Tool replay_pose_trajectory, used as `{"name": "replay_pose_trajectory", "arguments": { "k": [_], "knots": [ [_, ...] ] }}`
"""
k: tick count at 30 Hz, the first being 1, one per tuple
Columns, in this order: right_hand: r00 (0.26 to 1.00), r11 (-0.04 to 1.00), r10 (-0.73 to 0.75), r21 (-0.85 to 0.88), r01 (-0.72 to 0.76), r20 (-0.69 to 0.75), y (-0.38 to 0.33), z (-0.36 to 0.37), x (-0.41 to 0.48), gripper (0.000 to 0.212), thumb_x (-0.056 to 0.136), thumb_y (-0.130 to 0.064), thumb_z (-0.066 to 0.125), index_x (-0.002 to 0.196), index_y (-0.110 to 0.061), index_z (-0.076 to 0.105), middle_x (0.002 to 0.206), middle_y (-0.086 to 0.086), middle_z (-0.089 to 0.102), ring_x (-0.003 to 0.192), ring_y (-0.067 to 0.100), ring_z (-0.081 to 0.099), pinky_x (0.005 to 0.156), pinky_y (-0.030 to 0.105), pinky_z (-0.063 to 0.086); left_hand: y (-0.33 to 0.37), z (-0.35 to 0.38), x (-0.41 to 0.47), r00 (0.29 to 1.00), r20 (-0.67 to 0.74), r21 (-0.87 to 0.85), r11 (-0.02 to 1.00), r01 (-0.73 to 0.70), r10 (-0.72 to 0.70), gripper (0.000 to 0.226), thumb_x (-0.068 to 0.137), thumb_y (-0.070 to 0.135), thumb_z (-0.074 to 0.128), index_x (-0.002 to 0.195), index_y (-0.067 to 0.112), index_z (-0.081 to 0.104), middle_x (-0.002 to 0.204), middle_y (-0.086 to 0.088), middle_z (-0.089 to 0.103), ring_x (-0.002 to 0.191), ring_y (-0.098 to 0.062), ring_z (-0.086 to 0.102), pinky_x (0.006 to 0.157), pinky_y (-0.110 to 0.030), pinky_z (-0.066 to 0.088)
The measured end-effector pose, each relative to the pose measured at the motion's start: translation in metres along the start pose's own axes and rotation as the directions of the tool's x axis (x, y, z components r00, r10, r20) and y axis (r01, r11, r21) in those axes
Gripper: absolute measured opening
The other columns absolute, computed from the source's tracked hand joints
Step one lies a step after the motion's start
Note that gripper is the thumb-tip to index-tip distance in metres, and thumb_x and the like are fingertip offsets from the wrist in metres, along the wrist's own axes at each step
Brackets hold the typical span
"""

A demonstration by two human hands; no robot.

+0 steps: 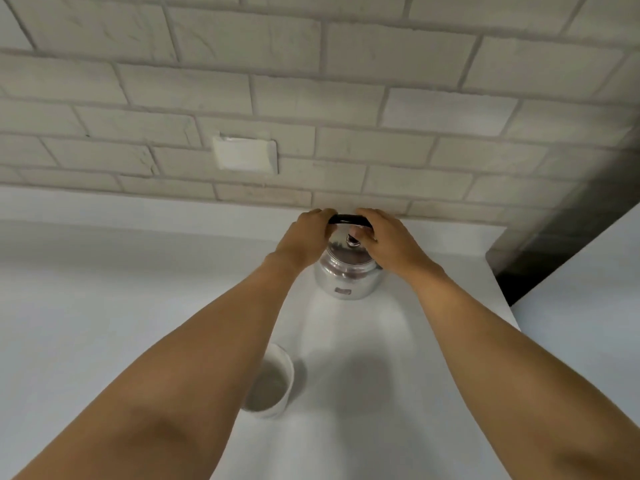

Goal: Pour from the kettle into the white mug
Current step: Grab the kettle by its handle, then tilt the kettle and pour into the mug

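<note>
kettle (348, 273) – handle btwn both hands, mug (270, 384) nearer

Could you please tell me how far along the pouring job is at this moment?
Only the reach looks done. In hand: the left hand and right hand are at the black handle of the kettle, which sits on the counter. Left: lifting it and pouring into the white mug, which is nearer the person.
</note>
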State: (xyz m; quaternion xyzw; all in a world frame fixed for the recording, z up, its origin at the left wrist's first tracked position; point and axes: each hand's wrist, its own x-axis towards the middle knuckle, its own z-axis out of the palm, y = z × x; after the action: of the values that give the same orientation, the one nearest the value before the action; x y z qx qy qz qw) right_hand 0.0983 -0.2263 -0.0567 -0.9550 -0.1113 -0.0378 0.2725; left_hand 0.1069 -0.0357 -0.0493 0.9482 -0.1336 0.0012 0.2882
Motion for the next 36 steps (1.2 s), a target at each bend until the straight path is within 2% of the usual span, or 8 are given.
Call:
{"name": "replay_pose_trajectory", "arguments": {
  "k": [4,8,13,15,18,26,31,36],
  "knots": [
    [0.996,0.991,-0.090,0.100,0.091,-0.011,0.006,-0.004,0.005,0.021,0.100,-0.030,0.061,0.118,-0.022,0.069,0.107,-0.005,0.072,0.098,0.016,0.067,0.088,0.041,0.053,-0.007,-0.002,-0.001,0.998,-0.019,0.020,0.998,-0.052,0.053,0.019,0.109,0.019,0.051,0.112,0.008,0.066,0.089,0.000,0.058,0.080,-0.027,0.061,0.069,-0.030,0.037],
    [0.985,0.982,-0.107,0.139,0.126,-0.137,0.003,-0.012,-0.011,0.018,0.095,-0.047,0.064,0.109,-0.037,0.069,0.101,-0.020,0.073,0.094,0.002,0.068,0.085,0.033,0.055,0.003,-0.009,-0.015,0.995,-0.014,-0.001,0.995,-0.102,0.102,0.021,0.109,0.022,0.052,0.111,0.009,0.068,0.086,0.001,0.060,0.072,-0.023,0.059,0.067,-0.029,0.038],
    [0.960,0.973,-0.087,0.184,0.139,-0.268,-0.023,-0.034,-0.050,0.021,0.091,-0.059,0.065,0.106,-0.046,0.068,0.102,-0.031,0.072,0.093,-0.001,0.070,0.080,0.029,0.057,0.031,-0.024,-0.060,0.987,-0.100,-0.081,0.987,-0.136,0.128,0.030,0.109,0.031,0.054,0.134,0.018,0.066,0.112,-0.003,0.071,0.096,-0.029,0.070,0.081,-0.039,0.055],
    [0.952,0.972,-0.050,0.204,0.116,-0.303,-0.037,-0.043,-0.069,0.020,0.088,-0.062,0.065,0.104,-0.049,0.068,0.099,-0.033,0.071,0.090,-0.003,0.069,0.078,0.026,0.056,0.043,-0.027,-0.091,0.965,-0.221,-0.062,0.985,-0.160,0.143,0.042,0.105,0.033,0.059,0.145,0.020,0.057,0.134,-0.005,0.067,0.110,-0.031,0.070,0.086,-0.044,0.059],
    [0.937,0.966,-0.007,0.241,0.097,-0.349,-0.054,-0.055,-0.096,0.020,0.087,-0.060,0.067,0.102,-0.046,0.071,0.097,-0.031,0.073,0.092,-0.003,0.069,0.081,0.026,0.056,0.056,-0.022,-0.146,0.891,-0.381,0.059,0.968,-0.243,0.246,0.046,0.098,0.029,0.067,0.141,0.015,0.060,0.137,-0.010,0.065,0.113,-0.036,0.068,0.083,-0.044,0.058],
    [0.921,0.968,-0.002,0.229,0.099,-0.389,-0.083,-0.072,-0.175,0.029,0.089,-0.056,0.070,0.105,-0.034,0.077,0.097,-0.021,0.076,0.097,0.002,0.072,0.088,0.033,0.059,0.076,0.016,-0.242,0.927,-0.225,0.175,0.949,-0.264,0.299,0.058,0.103,0.047,0.051,0.154,0.018,0.053,0.159,-0.008,0.054,0.138,-0.044,0.056,0.107,-0.060,0.047],
    [0.939,0.982,-0.050,0.153,0.107,-0.340,-0.099,-0.072,-0.212,0.030,0.091,-0.054,0.069,0.106,-0.029,0.077,0.097,-0.021,0.075,0.094,0.002,0.071,0.084,0.022,0.056,0.083,0.034,-0.266,0.979,-0.071,0.035,0.981,-0.190,0.192,0.069,0.109,0.049,0.044,0.166,0.015,0.026,0.176,-0.004,0.023,0.161,-0.037,0.024,0.125,-0.053,0.033],
    [0.955,0.993,-0.080,0.066,0.103,-0.286,-0.115,-0.076,-0.230,0.030,0.091,-0.052,0.068,0.108,-0.028,0.078,0.092,-0.025,0.071,0.088,0.002,0.070,0.079,0.012,0.051,0.086,0.039,-0.288,0.990,-0.001,-0.146,0.980,-0.137,0.139,0.068,0.111,0.048,0.039,0.168,0.022,0.013,0.178,0.003,0.008,0.165,-0.028,0.003,0.121,-0.051,0.040]
  ]
}}
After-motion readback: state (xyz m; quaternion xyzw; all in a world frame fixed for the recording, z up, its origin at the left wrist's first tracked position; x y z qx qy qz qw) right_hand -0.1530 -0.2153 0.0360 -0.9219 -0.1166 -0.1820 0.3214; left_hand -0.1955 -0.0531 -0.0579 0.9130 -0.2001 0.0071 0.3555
